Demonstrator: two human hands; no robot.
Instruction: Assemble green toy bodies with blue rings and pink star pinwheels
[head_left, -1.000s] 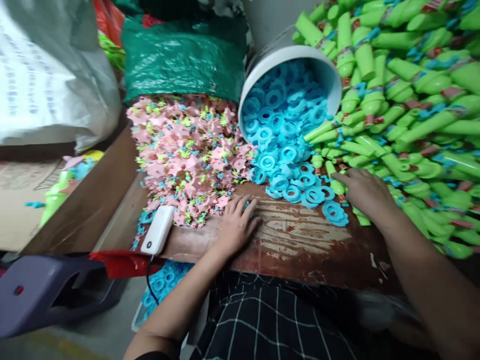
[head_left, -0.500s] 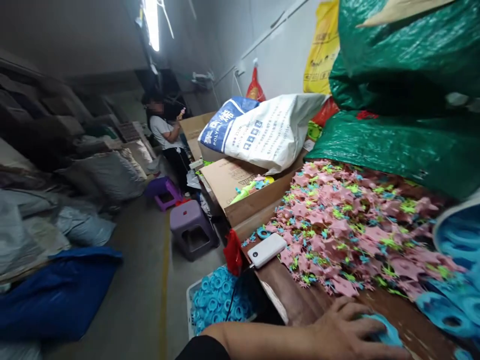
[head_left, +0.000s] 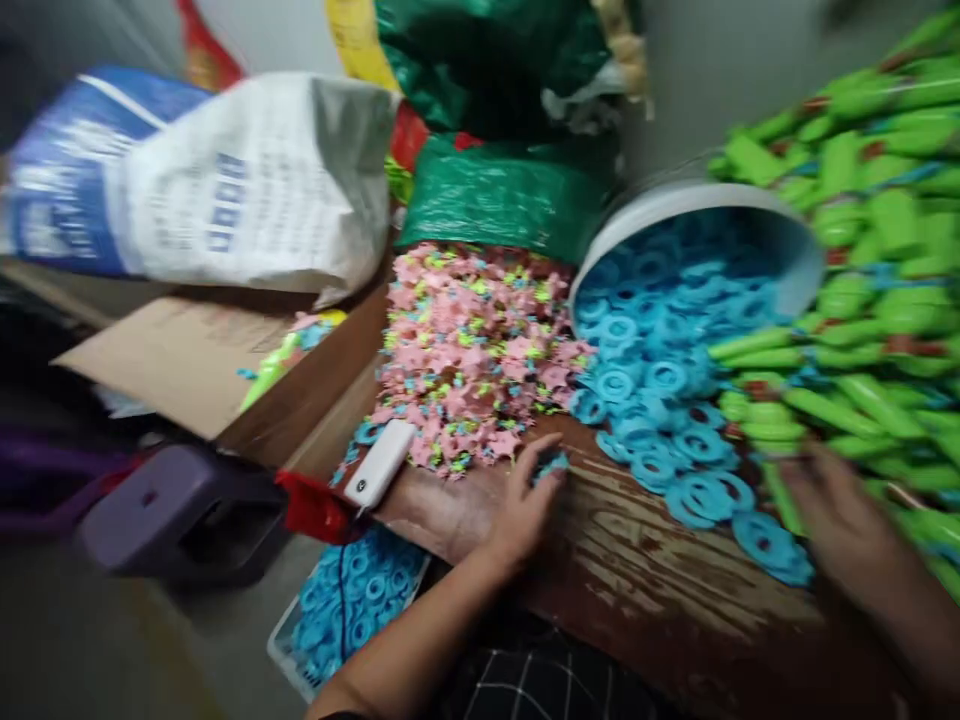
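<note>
My left hand [head_left: 525, 505] rests at the front of the brown wooden table, its fingers curled around a light-blue plastic ring [head_left: 553, 466]. At the right, my right hand [head_left: 844, 515] is blurred, with its fingers closed on a green plastic toy [head_left: 775, 428] at the near edge of a green heap [head_left: 900, 230]. Between the hands, blue rings [head_left: 667, 375] spill from a tipped white bucket [head_left: 694, 197] onto the tabletop. Beyond my left hand spreads a pile of pink star-shaped pieces [head_left: 465, 350], mixed with small yellow-green and blue bits.
A white power bank [head_left: 382, 462] lies on the table's left side, next to an open cardboard box [head_left: 172, 350]. Below it stands a crate of blue rings [head_left: 285, 640]. A purple stool [head_left: 150, 510], a white-and-blue sack [head_left: 262, 180] and a green bag [head_left: 510, 190] surround the table.
My view has swung right, bringing the green heap, the bucket and my right hand into sight. My left hand still has the blue ring, now with fingers more curled.
</note>
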